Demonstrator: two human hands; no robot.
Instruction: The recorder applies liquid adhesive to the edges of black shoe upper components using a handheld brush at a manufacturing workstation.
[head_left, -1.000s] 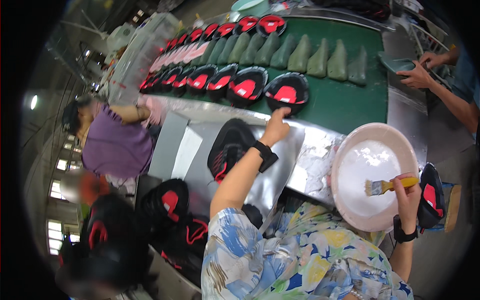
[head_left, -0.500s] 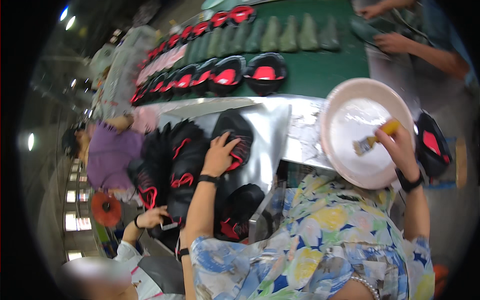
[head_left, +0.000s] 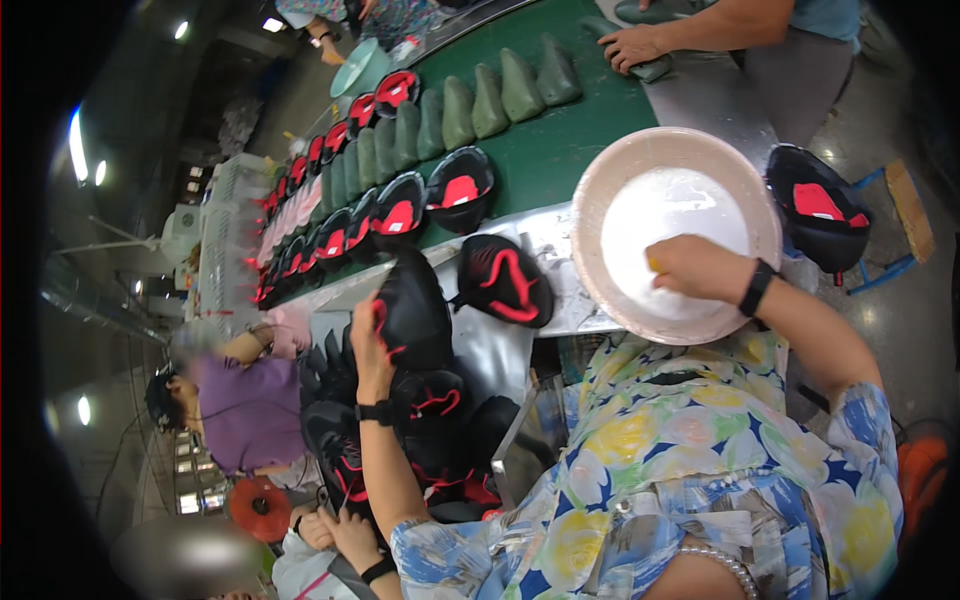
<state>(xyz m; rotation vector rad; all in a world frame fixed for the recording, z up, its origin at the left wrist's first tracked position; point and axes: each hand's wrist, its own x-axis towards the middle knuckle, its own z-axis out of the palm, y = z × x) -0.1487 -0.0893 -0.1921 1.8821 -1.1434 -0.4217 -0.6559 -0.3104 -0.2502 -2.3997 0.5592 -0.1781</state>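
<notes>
Your left hand [head_left: 370,350] has its grip closed on a black shoe [head_left: 415,305], fingers running up the shoe's left side; your thumb's place on it is hidden. The shoe is tilted, in front of you and left of the middle, above a pile [head_left: 430,395] of black shoes with red laces and trim.

Your right hand [head_left: 700,268] is over the pale pink basin [head_left: 592,195], its grip curled around a brush [head_left: 655,264]. Only a yellow bit of the brush shows at your fingers, so you cannot tell whether its bristles touch the white liquid [head_left: 680,195] in the basin.

Just right of the shoe, a second shoe [head_left: 505,282] lies with its red trim facing you, near the metal edge of the green table [head_left: 570,130]. Beyond it, a front row [head_left: 460,190] of black uppers with red linings slants across the table. Dark green lasts [head_left: 490,105] stand behind that row, with a back row [head_left: 398,88] of uppers behind them.

To the right of the basin is a lined upper [head_left: 815,205], near a stool [head_left: 905,210]. At the top right, a co-worker's hand [head_left: 635,45] rests on a green last.
</notes>
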